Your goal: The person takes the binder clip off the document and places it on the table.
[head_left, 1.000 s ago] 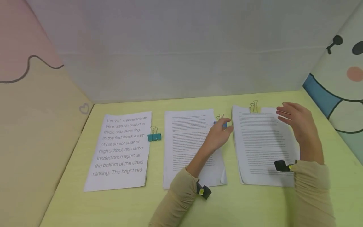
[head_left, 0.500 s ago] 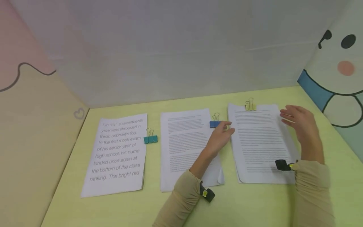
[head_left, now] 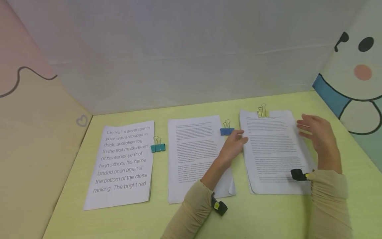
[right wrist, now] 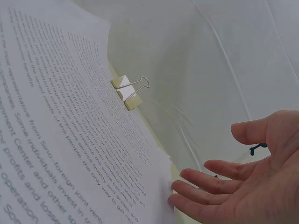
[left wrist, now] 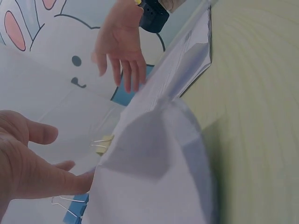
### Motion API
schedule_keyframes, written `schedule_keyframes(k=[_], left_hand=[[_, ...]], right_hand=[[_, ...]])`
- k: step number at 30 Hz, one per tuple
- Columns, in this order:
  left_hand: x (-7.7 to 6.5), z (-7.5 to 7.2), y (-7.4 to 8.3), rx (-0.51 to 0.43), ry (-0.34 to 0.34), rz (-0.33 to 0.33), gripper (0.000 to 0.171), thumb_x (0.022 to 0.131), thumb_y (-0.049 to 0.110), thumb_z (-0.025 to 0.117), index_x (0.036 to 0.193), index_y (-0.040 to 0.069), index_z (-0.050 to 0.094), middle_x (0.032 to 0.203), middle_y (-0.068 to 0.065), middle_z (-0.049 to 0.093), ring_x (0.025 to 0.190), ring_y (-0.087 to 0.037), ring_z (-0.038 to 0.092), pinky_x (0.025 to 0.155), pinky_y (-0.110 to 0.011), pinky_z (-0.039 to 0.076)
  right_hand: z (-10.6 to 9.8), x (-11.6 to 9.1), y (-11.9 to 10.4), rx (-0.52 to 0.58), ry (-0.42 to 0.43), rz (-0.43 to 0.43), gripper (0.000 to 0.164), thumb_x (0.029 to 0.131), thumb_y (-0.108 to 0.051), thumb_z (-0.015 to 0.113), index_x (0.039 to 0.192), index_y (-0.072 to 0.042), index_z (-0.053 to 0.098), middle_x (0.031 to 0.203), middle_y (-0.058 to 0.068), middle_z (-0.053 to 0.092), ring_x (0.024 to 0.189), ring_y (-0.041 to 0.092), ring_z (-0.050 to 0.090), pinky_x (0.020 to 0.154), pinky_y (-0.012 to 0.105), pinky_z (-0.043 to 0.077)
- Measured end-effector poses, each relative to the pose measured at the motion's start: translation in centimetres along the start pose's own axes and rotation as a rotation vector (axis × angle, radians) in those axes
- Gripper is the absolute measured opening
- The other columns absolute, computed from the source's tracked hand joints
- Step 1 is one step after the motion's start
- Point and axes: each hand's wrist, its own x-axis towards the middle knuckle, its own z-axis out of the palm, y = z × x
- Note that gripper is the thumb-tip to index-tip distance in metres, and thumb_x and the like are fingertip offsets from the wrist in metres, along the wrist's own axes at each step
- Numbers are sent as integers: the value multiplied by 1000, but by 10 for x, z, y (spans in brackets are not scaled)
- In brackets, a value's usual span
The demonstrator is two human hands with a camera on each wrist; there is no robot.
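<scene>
On the right lies a stack of printed paper (head_left: 270, 149), with a yellow binder clip (head_left: 263, 112) at its top edge. My left hand (head_left: 232, 147) is at this stack's left edge, thumb and fingers apart and nothing held. It reaches over the middle stack (head_left: 194, 156), close to a blue binder clip (head_left: 227, 131). Whether its fingertips touch the right stack, I cannot tell. My right hand (head_left: 322, 137) is held by the right stack's right edge, palm facing inward. In the right wrist view its fingers (right wrist: 205, 192) are spread and loosely straight, near the paper's edge.
A large-print stack (head_left: 122, 162) lies on the left, with a teal binder clip (head_left: 158, 147) at its right edge. A pale wall (head_left: 191, 66) rises behind the yellow-green table (head_left: 256, 219). A cartoon-printed side panel (head_left: 355, 96) stands at the right.
The head view has shifted, so the stacks appear further left. My left hand has moved off the blue clip, toward the right stack. The right hand appears slightly lower.
</scene>
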Motion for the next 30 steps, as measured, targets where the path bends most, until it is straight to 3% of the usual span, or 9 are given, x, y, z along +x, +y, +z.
schedule_keyframes(k=[4,8,12,19,21,25,30], left_hand=[[2,1,-2,-80,-61,-13,59,104,16,59,158,9,37,150,-18,51,121,-30,63,99,-43,53],[2,2,-4,-92,-95,-16,70,104,13,60,164,9,24,153,-19,48,108,-28,69,91,-42,57],[2,3,-6,-77,-112,-25,71,103,9,61,163,3,22,143,-20,56,98,-30,72,87,-41,59],[1,8,-14,-31,-246,11,54,103,-1,55,153,2,37,111,-13,69,83,-26,72,68,-38,61],[0,10,-16,15,-244,27,53,101,-2,57,151,2,39,104,-11,69,77,-23,71,64,-36,61],[-5,14,-16,79,-214,23,58,97,-5,63,149,3,40,97,-7,66,70,-20,68,60,-34,59],[-9,16,-16,94,-205,7,62,92,-8,67,148,5,44,95,-5,65,69,-20,67,60,-34,59]], right_hand=[[0,-4,-3,-37,-28,6,76,109,-46,37,163,4,15,162,31,28,135,28,47,89,21,54],[1,-5,-2,-56,-47,-3,76,110,-44,35,162,7,14,161,33,29,135,35,46,71,13,52],[1,-5,-1,-67,-56,5,77,110,-45,35,161,8,12,160,34,29,133,37,46,70,15,54],[0,-6,-2,-57,-73,1,78,110,-42,38,160,11,12,157,35,31,106,13,55,70,18,56],[2,-6,-2,-51,-57,14,77,110,-42,39,160,11,15,154,33,37,104,11,55,69,19,56],[2,-5,-3,-58,-62,21,77,110,-42,39,159,12,16,155,33,36,111,19,55,69,18,56],[1,-4,-2,-61,-83,-3,74,110,-40,39,157,14,20,156,33,32,101,8,53,70,20,57]])
